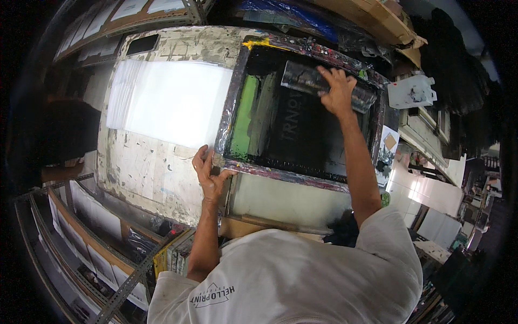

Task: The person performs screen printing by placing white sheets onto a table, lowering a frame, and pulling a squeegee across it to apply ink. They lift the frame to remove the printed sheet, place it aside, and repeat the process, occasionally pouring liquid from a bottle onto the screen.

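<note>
A screen-printing frame [291,174], its wooden edges smeared with dried ink, lies over the right part of the worktable. Black ink covers most of its mesh, with a green strip [246,116] along the left side. My right hand [339,93] grips a wide, ink-covered squeegee [302,77] near the far side of the mesh, its index finger stretched along it. At the near left corner of the frame, my left hand [209,175] holds the edge, thumb and fingers around it. To the left lies a stack of white sheets [170,100].
The stained worktable [145,167] carries a dark flat rectangular object [143,45] at its far left. A white plastic jug [413,92] stands beyond the frame's right edge. Metal racks [127,286] with boards stand at the near left. Cardboard [367,21] and plastic wrap lie behind.
</note>
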The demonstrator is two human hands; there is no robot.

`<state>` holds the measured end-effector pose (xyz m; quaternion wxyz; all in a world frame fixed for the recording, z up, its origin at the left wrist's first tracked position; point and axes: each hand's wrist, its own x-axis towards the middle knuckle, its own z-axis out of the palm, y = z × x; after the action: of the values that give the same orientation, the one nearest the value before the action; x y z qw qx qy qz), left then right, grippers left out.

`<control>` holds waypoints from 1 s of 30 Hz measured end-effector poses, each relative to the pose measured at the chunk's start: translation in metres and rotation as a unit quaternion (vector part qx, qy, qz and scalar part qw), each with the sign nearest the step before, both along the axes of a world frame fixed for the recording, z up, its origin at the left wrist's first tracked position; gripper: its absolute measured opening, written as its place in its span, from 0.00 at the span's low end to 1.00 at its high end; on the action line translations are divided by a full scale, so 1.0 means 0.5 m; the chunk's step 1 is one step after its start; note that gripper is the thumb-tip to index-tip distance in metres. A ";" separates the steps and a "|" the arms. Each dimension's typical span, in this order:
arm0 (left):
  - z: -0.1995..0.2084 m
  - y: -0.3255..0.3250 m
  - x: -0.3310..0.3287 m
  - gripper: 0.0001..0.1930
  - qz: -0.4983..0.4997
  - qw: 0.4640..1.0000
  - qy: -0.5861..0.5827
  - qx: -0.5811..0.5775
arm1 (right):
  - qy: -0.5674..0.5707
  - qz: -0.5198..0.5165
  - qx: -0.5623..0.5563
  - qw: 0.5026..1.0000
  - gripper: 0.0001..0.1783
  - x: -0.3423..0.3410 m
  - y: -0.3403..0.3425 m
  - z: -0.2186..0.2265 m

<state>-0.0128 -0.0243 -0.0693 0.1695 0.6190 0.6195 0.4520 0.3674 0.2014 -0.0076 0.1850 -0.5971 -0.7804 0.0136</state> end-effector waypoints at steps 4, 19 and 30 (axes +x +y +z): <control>0.002 0.005 0.001 0.48 -0.004 1.000 -0.003 0.011 | -0.020 -0.003 0.002 1.000 0.45 0.038 0.106 -0.016; 0.008 -0.011 0.014 0.43 0.017 0.991 -0.117 -0.062 | -0.019 0.024 0.067 0.997 0.29 0.006 -0.056 0.022; 0.238 0.050 0.077 0.37 0.055 0.975 -0.210 0.038 | 0.021 0.039 0.024 0.999 0.35 -0.075 -0.427 0.287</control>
<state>0.0258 0.0010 0.0495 0.2468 0.4814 0.5854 0.6039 0.3298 -0.0121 0.1359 0.2149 -0.5609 -0.7994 0.0146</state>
